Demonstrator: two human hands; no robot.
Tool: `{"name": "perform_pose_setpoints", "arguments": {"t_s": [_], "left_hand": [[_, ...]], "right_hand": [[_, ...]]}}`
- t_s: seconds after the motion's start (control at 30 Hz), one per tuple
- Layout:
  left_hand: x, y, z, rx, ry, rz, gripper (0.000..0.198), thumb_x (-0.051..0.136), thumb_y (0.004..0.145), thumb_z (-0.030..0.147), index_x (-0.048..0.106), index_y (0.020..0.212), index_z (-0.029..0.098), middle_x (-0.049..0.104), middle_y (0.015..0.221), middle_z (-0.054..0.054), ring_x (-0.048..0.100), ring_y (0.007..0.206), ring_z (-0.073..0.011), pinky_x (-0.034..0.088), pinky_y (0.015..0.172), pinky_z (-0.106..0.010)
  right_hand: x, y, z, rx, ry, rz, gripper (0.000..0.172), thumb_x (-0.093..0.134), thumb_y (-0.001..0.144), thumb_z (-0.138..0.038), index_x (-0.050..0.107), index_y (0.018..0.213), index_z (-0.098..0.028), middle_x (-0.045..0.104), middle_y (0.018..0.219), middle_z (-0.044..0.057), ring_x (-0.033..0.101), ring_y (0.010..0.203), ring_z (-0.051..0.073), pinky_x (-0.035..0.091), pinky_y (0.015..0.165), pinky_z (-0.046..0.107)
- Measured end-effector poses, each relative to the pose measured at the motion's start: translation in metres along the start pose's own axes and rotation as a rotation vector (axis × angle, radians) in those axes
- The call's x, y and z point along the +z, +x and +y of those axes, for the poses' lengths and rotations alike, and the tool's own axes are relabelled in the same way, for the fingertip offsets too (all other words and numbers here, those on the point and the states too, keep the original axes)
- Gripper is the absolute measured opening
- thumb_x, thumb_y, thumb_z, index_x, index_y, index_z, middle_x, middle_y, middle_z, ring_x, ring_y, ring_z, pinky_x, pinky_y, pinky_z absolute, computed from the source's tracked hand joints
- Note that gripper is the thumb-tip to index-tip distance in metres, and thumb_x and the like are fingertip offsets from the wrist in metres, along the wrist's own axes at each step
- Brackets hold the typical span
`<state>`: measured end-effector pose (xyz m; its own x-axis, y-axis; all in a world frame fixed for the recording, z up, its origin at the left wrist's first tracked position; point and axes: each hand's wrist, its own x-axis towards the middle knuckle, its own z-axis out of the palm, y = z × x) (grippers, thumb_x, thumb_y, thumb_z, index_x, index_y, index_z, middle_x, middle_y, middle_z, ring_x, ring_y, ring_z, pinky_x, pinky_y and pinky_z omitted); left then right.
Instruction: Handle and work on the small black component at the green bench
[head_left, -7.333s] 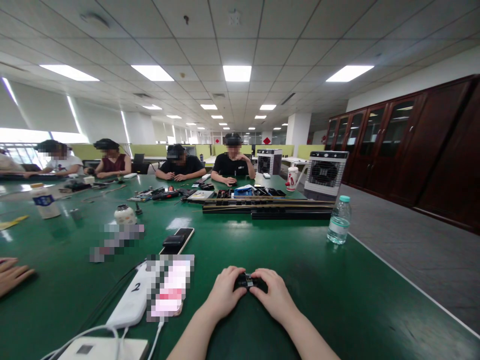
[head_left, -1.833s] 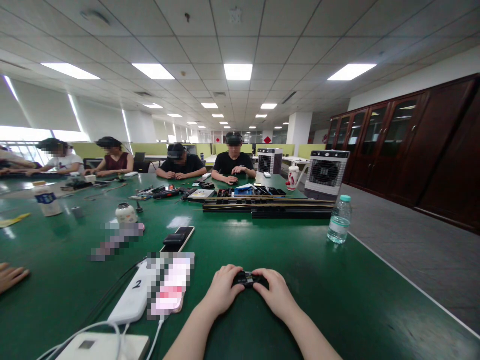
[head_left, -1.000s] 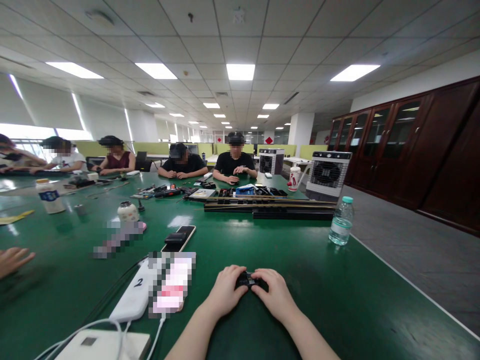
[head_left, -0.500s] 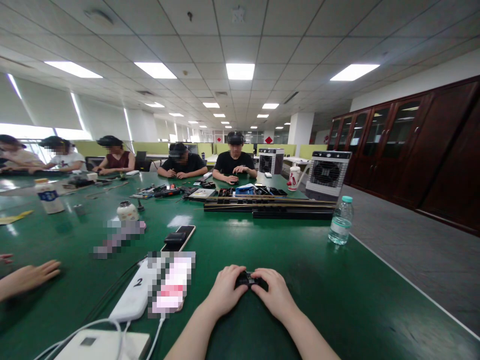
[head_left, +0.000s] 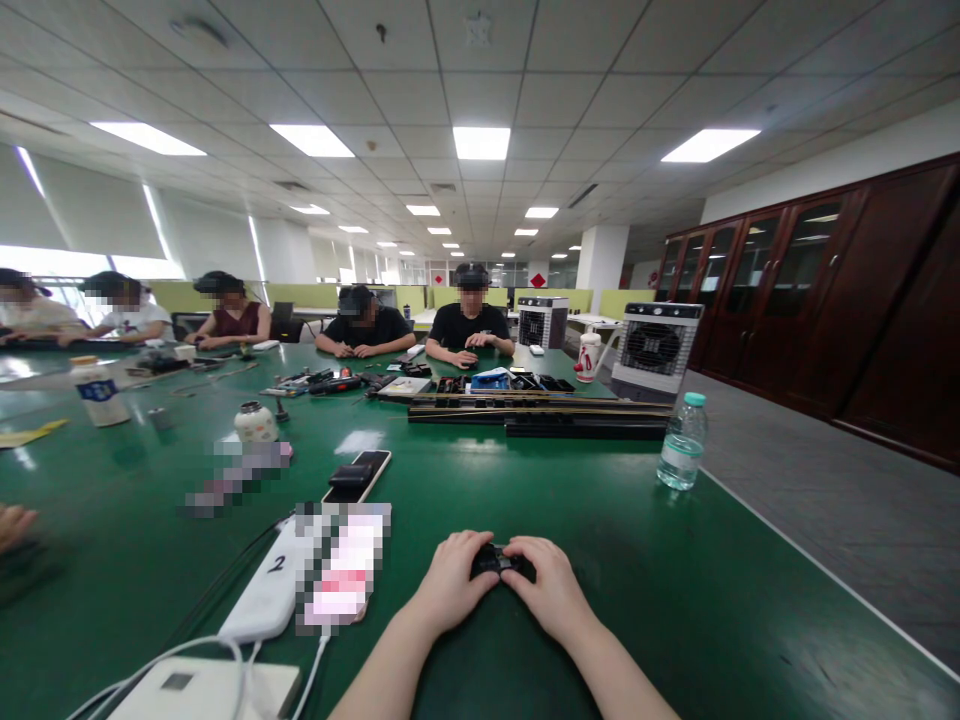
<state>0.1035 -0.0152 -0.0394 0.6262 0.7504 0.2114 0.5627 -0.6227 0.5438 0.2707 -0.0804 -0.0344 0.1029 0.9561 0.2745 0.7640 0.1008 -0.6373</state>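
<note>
While the left hand and right hand, fingers curled, grip opposite ends of a black device well inside the tabletop's right edge, the step seems a two-handed hold; any shift would likely call for both moving together.

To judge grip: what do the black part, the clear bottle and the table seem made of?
Black part: probably plastic, faintly shiny; mostly covered, so unsure.
Clear bottle: likely plastic, glossy, see-through.
Table: glossy green coating, judging by reflections; core unseen.
</note>
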Motion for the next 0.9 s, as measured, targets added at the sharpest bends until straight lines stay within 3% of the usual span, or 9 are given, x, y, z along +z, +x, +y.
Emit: {"name": "perform_pose_setpoints", "arguments": {"t_s": [0.43, 0.9], "left_hand": [[-0.001, 0.001, 0.002, -0.020, -0.016, -0.009, 0.039, 0.057, 0.077, 0.022, 0.055, 0.116, 0.020, 0.059, 0.115, -0.006, 0.051, 0.107, -0.0216, 0.037, 0.094, -0.032], [-0.004, 0.000, 0.004, -0.031, -0.024, -0.023, 0.041, 0.056, 0.077, 0.025, 0.055, 0.118, 0.019, 0.059, 0.116, -0.007, 0.050, 0.109, -0.0222, 0.036, 0.096, -0.033]], "right_hand": [[-0.003, 0.001, 0.001, -0.020, 0.043, 0.049, 0.017, 0.057, 0.077, -0.029, 0.066, 0.090, -0.024, 0.069, 0.100, 0.004, 0.058, 0.103, 0.023, 0.039, 0.095, 0.039], [-0.003, 0.003, 0.012, 0.064, 0.050, 0.229, 0.024, 0.052, 0.080, -0.030, 0.066, 0.098, -0.021, 0.069, 0.100, 0.006, 0.059, 0.099, 0.024, 0.043, 0.094, 0.040]]}}
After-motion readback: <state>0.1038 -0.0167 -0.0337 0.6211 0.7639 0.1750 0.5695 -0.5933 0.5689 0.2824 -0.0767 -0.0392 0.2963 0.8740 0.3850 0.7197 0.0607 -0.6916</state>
